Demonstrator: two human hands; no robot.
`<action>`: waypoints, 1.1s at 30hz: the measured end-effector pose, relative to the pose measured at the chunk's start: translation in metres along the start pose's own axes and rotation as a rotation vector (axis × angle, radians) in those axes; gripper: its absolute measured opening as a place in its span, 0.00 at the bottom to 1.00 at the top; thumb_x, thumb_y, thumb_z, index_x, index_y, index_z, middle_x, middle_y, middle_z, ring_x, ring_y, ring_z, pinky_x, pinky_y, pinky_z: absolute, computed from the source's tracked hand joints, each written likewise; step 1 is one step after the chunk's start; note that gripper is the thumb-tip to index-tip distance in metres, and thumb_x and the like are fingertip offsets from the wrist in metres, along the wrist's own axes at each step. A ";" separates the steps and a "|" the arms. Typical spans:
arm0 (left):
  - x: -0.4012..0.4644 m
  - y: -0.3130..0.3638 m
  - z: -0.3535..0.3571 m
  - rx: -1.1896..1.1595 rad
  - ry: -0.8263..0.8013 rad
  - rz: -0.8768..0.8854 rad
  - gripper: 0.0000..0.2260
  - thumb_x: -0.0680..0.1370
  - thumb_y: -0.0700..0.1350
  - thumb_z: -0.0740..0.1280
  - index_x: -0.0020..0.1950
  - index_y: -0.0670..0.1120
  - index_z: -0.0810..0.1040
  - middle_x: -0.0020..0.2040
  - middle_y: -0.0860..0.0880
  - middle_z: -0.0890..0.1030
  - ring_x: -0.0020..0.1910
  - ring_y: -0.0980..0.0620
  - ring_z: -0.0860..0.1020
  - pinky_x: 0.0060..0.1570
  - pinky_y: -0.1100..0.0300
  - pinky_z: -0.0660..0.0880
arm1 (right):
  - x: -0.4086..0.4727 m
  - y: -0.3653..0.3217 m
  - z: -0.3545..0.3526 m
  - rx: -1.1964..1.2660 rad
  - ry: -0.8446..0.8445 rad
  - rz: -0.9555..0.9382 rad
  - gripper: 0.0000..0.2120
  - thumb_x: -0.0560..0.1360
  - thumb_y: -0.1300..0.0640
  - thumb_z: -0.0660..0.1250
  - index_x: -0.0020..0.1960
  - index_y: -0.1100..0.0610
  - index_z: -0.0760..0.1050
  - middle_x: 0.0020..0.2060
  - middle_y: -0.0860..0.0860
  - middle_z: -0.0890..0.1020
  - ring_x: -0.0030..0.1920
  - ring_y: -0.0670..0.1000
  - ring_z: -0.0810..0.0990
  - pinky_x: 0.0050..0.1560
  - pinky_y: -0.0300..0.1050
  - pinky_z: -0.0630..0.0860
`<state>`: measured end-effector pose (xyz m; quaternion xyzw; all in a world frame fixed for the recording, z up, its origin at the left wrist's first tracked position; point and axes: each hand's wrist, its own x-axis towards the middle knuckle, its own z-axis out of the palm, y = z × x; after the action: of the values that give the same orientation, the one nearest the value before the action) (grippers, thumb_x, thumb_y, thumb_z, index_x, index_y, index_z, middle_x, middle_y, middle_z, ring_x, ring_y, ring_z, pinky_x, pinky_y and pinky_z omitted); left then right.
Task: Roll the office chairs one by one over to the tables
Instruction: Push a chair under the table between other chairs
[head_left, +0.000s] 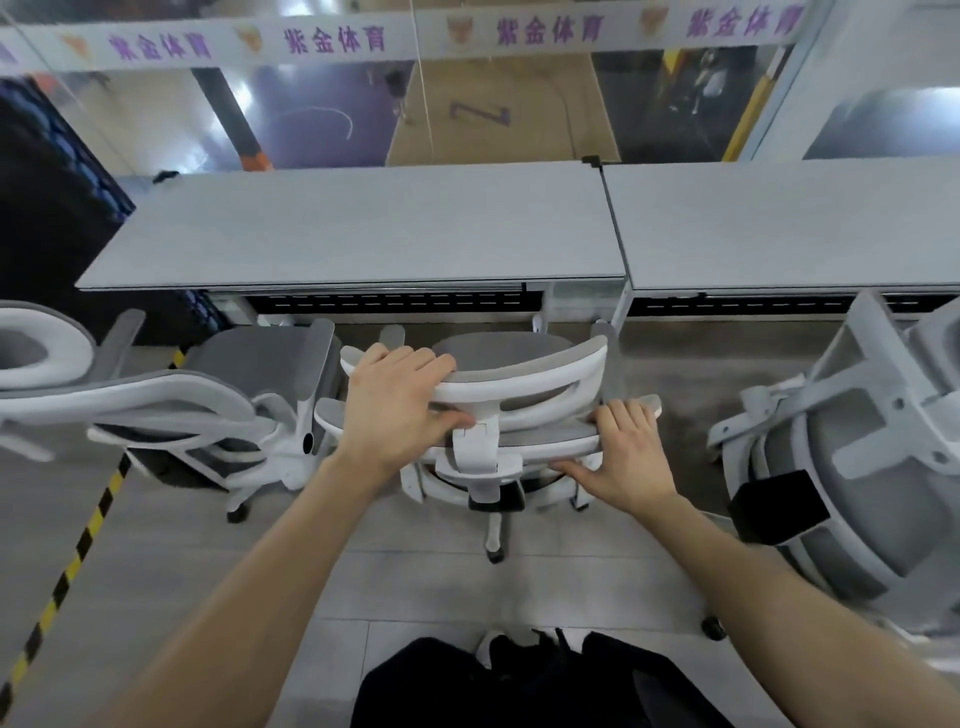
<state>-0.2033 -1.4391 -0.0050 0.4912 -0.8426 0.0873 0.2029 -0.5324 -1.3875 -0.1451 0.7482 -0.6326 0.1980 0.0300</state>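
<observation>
At the centre of my view, my left hand (397, 402) curls over the headrest (524, 382) of the office chair (511, 441), while my right hand (621, 452) grips its backrest edge at three o'clock. The grey table (363, 234) stands at twelve o'clock, another chair (234, 410) at nine.

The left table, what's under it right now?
Under the left table: a dark slotted panel, a white leg, and the front of the held chair. The tabletop hides anything farther back.

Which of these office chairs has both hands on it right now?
The middle chair, facing the left table; left hand grips its headrest, right hand its backrest.
</observation>
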 end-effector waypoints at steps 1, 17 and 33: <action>-0.003 -0.003 -0.001 0.000 0.007 0.000 0.26 0.66 0.68 0.83 0.46 0.49 0.80 0.39 0.53 0.80 0.40 0.46 0.79 0.46 0.49 0.68 | 0.000 -0.002 0.001 -0.002 0.018 -0.005 0.35 0.70 0.23 0.72 0.53 0.55 0.76 0.49 0.49 0.75 0.52 0.55 0.73 0.63 0.55 0.73; 0.029 -0.052 0.012 -0.020 0.036 0.023 0.27 0.66 0.69 0.82 0.48 0.49 0.80 0.40 0.53 0.79 0.41 0.46 0.76 0.48 0.48 0.68 | 0.038 -0.030 0.021 -0.026 -0.005 0.020 0.35 0.73 0.23 0.72 0.52 0.57 0.77 0.48 0.52 0.76 0.51 0.57 0.73 0.62 0.55 0.73; 0.045 -0.050 0.030 -0.022 0.086 0.035 0.28 0.68 0.72 0.78 0.47 0.49 0.80 0.41 0.54 0.80 0.41 0.46 0.76 0.48 0.48 0.69 | 0.052 -0.012 0.018 -0.012 -0.035 0.010 0.36 0.73 0.23 0.71 0.53 0.57 0.76 0.48 0.52 0.76 0.51 0.57 0.74 0.62 0.54 0.74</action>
<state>-0.1877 -1.5104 -0.0151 0.4698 -0.8425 0.1024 0.2428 -0.5102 -1.4395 -0.1417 0.7481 -0.6379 0.1813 0.0224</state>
